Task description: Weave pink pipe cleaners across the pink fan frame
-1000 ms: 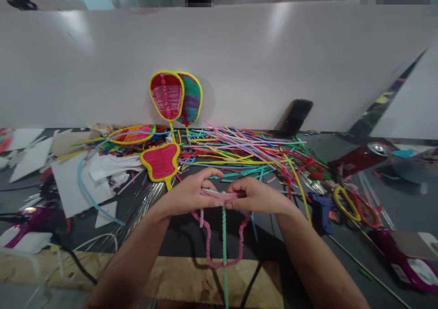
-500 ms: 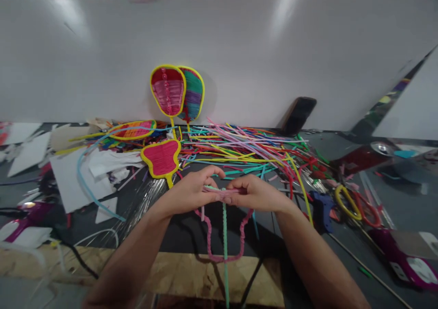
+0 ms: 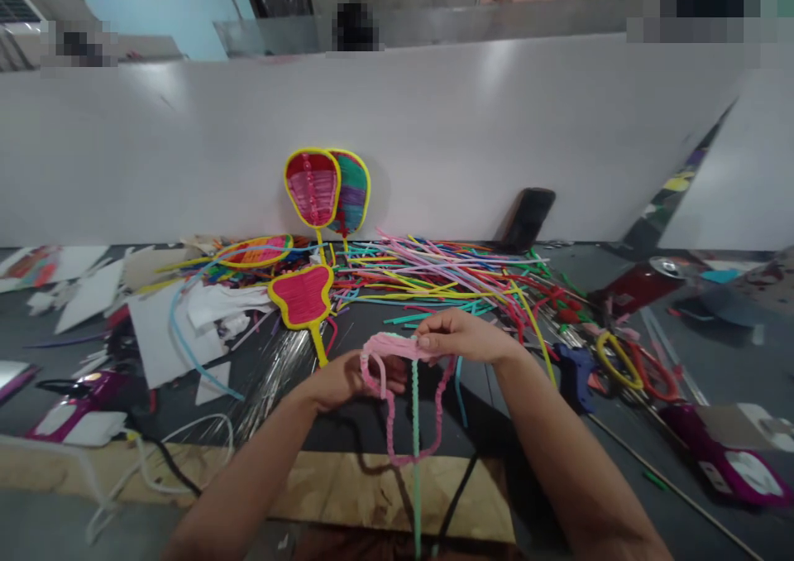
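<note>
Both hands, left [image 3: 338, 381] and right [image 3: 462, 338], pinch a pink loop [image 3: 397, 379]; loose sticks [image 3: 447, 275] and woven fans [image 3: 326, 184] crowd behind.

No text, label, brand or number can be read anywhere.

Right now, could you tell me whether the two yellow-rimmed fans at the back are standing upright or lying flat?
Upright: both fans stand on their handles, leaning against the white board.

both forearms bare, no sleeves; hands [image 3: 462, 338] ungloved.
</note>
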`<move>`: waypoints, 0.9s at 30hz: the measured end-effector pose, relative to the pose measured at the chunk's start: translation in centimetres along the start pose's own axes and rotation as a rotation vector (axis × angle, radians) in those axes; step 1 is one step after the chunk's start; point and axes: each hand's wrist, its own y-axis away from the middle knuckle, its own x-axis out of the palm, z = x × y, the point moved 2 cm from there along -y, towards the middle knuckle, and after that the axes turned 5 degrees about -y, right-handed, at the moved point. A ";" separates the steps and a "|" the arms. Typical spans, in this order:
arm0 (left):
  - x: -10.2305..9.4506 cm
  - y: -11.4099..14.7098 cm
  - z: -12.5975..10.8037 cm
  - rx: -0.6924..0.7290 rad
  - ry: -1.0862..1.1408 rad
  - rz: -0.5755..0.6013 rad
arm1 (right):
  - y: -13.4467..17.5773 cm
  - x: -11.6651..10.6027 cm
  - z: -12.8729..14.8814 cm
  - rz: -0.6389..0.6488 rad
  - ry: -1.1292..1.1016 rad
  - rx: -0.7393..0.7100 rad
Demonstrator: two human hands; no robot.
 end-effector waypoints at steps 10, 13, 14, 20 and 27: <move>5.3 2.8 5.3 -0.014 0.327 0.011 | -0.9 -1.1 1.7 -0.321 0.085 -0.198; 5.0 2.8 4.8 0.017 0.338 -0.124 | -0.2 -1.9 2.1 -0.518 0.154 -0.281; 4.7 2.9 4.5 0.031 0.351 -0.158 | 0.2 -2.1 1.9 -0.567 0.145 -0.288; 2.5 2.0 2.0 0.178 0.492 -0.209 | 1.9 -0.4 -2.2 -0.678 0.002 -0.193; 1.7 -1.6 2.6 0.249 0.603 -0.208 | 0.7 3.1 -6.2 -0.867 0.281 -0.347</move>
